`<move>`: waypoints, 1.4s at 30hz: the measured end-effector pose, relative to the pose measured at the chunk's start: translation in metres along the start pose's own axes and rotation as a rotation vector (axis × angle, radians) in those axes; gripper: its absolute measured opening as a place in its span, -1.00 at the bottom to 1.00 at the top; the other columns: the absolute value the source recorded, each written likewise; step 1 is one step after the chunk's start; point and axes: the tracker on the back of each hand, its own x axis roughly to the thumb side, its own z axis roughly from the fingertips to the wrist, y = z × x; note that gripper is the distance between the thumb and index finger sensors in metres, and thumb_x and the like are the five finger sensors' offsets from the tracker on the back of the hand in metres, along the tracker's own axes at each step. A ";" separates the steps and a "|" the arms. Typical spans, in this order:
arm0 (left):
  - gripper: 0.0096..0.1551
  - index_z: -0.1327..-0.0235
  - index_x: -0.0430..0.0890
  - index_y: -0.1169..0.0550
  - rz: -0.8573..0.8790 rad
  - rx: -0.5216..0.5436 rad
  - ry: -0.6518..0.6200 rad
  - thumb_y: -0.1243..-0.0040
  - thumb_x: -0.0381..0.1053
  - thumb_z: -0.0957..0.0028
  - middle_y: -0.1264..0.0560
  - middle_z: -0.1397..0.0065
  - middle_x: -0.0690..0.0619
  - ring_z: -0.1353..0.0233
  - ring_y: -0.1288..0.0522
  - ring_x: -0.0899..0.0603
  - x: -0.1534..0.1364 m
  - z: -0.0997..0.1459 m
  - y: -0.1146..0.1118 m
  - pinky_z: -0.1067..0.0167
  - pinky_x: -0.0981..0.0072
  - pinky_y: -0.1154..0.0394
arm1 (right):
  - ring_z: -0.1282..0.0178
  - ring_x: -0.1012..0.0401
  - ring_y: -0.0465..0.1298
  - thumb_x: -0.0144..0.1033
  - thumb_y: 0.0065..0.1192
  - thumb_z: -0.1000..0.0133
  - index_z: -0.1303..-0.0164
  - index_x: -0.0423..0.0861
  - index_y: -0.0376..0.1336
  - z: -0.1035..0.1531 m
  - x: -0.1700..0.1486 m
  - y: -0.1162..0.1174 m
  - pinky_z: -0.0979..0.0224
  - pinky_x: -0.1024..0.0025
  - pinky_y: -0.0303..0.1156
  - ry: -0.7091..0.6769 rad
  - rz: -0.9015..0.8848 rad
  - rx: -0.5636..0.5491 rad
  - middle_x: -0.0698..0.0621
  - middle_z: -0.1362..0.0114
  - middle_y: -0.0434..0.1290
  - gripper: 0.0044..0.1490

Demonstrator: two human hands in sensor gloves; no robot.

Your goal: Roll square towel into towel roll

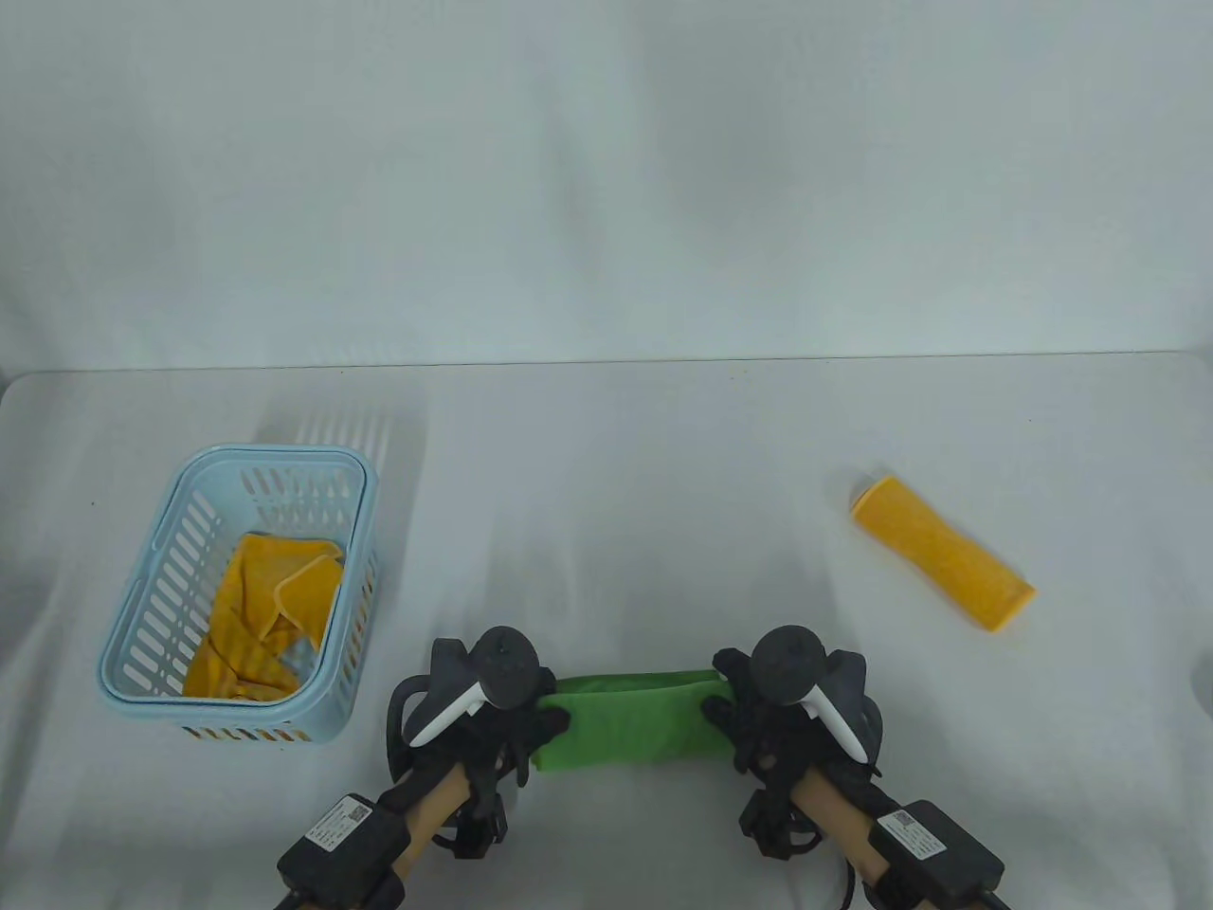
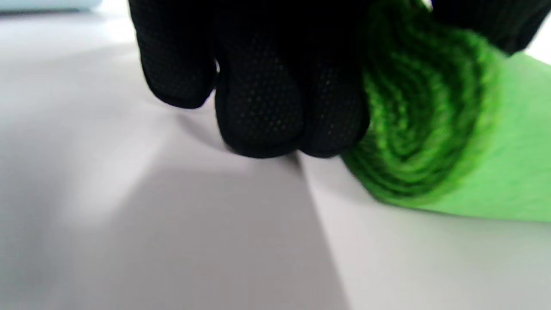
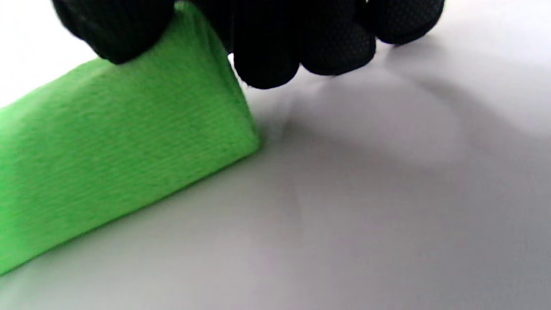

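On the desk, left to right: 1 basket, my 2 hands on 1 green towel, 1 finished orange roll.

Basket: at far left on the desk (image 1: 606, 455), 1 pale blue basket (image 1: 133, 616) holds crumpled orange cloth (image 1: 261, 611); I cannot tell whether that is 1 piece or more.

Left hand: my left hand (image 1: 493, 711) grips the left end of the green towel (image 1: 630, 720). In the left wrist view my fingers (image 2: 258, 99) curl down beside the spiral end, with another gloved part over the top.

Green towel: it lies near the desk's front edge, between my 2 hands, already wound into a thick roll; the left wrist view shows many layers in the spiral.

Right hand: my right hand (image 1: 772, 711) holds the right end, the fingers (image 3: 267, 56) curled over the top of the roll and touching it.

Orange roll: 1 finished roll (image 1: 941, 553) lies well apart, to the right.

Step in hand: by my judgement, the last turns of rolling, or firming the roll.

Next move: I think it calls for even pressure from both hands, so the ends stay flush and the loose edge ends up tucked beneath.
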 end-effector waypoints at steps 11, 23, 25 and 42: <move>-0.15 -0.38 0.13 -0.44 0.012 0.058 0.024 -0.13 0.39 0.25 -0.63 -0.27 0.18 -0.21 -0.68 -0.06 -0.007 0.005 0.010 -0.35 -0.06 -0.48 | -0.39 0.02 0.38 0.24 0.22 0.23 -0.40 0.22 0.08 0.002 -0.002 -0.012 -0.44 -0.10 0.27 -0.015 -0.061 0.000 0.11 -0.41 0.37 -0.06; -0.04 -0.46 0.16 -0.37 -0.101 0.194 -0.045 -0.13 0.46 0.30 -0.51 -0.47 0.14 -0.43 -0.57 -0.14 0.008 0.020 0.026 -0.42 -0.16 -0.41 | -0.62 -0.02 0.16 0.22 0.25 0.23 -0.42 0.24 0.01 0.010 0.007 -0.018 -0.56 -0.19 0.10 -0.090 -0.049 -0.001 0.14 -0.57 0.17 -0.02; -0.03 -0.47 0.17 -0.36 -0.107 0.223 -0.059 -0.13 0.48 0.31 -0.48 -0.51 0.13 -0.48 -0.54 -0.16 0.010 0.024 0.031 -0.44 -0.18 -0.39 | -0.66 -0.02 0.10 0.19 0.25 0.22 -0.42 0.25 -0.01 0.013 0.011 -0.018 -0.59 -0.21 0.04 -0.133 -0.030 0.001 0.15 -0.60 0.12 -0.02; -0.03 -0.48 0.17 -0.36 -0.054 0.427 -0.113 -0.13 0.47 0.29 -0.44 -0.55 0.11 -0.51 -0.49 -0.19 0.008 0.056 0.069 -0.45 -0.22 -0.36 | -0.74 0.01 -0.08 0.26 0.26 0.26 -0.46 0.25 -0.18 0.034 0.094 0.030 -0.63 -0.23 -0.08 -0.400 0.434 0.138 0.21 -0.67 -0.08 0.14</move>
